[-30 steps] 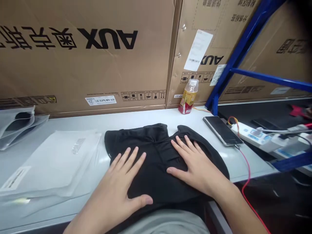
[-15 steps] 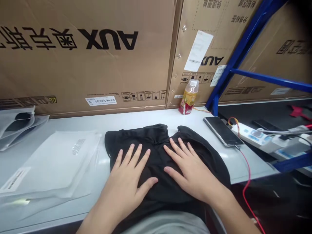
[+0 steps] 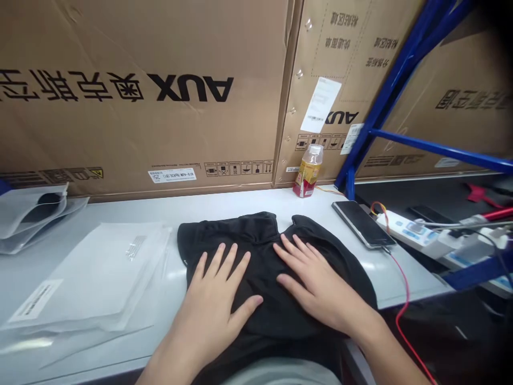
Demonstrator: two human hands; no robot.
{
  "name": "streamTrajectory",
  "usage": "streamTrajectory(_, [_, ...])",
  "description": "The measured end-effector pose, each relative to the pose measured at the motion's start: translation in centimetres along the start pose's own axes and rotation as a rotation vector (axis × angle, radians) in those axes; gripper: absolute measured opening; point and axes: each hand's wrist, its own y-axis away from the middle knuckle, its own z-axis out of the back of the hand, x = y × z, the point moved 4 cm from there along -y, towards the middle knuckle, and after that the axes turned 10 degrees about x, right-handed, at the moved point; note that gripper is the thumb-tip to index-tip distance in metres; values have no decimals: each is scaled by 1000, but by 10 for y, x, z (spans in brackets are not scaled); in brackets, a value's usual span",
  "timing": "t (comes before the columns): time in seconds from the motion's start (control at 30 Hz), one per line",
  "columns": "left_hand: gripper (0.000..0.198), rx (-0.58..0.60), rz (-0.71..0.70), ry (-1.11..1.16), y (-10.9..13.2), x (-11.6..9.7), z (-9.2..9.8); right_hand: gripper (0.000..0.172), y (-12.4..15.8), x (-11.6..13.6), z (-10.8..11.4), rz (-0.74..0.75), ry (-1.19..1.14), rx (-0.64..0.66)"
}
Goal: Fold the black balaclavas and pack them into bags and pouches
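Observation:
A black cloth garment (image 3: 256, 267) lies folded flat on the white table (image 3: 224, 206), its collar-like top edge facing away from me. My left hand (image 3: 214, 305) rests palm down on its near left part, fingers spread. My right hand (image 3: 316, 283) lies flat on its right part, fingers spread and pointing left. Neither hand grips the cloth. The near end of the garment runs off the table edge towards my body, partly hidden by my hands and a grey shirt.
A stack of clear plastic bags (image 3: 100, 272) lies left of the garment, with more bags (image 3: 32, 214) at the far left. Behind stand a plastic bottle (image 3: 308, 172) and large cardboard boxes (image 3: 140, 107). To the right are a phone (image 3: 363, 223) on a red cable, a power strip (image 3: 409, 233) and a blue shelf frame (image 3: 385, 107).
My hands have slid slightly closer together across the garment, the left one moving up and rightwards. The whole scene sits a little lower in the view.

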Motion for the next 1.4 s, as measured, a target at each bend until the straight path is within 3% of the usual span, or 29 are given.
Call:
streamTrajectory(0.17, [73, 12, 5, 13, 1, 0, 1, 47, 6, -44, 30, -158, 91, -397])
streamTrajectory(0.23, [73, 19, 9, 17, 1, 0, 1, 43, 6, -62, 39, -264, 120, -439])
streamTrajectory(0.37, [72, 26, 11, 19, 1, 0, 1, 43, -8, -79, 49, -357, 83, -294])
streamTrajectory(0.47, [73, 38, 15, 17, 0, 1, 1, 30, -20, -78, 53, -341, 91, -226])
streamTrajectory(0.6, [73, 50, 15, 26, -1, 0, 1, 11, -27, -73, 55, -313, 62, -238])
streamTrajectory(0.67, [74, 58, 16, 30, -1, 0, 1, 11, -25, -67, 55, -295, 31, -261])
streamTrajectory(0.83, [75, 50, 14, 23, 2, 1, 1, 18, -7, -33, 54, 15, -9, -292])
streamTrajectory(0.97, [73, 22, 10, 8, 2, 1, -2, 24, 18, -14, 38, 256, 26, -72])
streamTrajectory(1.13, [74, 6, 0, -7, 1, 0, -3, 22, 42, -11, 30, 270, 57, 18])
streamTrajectory(1.4, [72, 19, -2, -19, 2, 0, -1, 21, 34, -12, 26, 266, -9, -56])
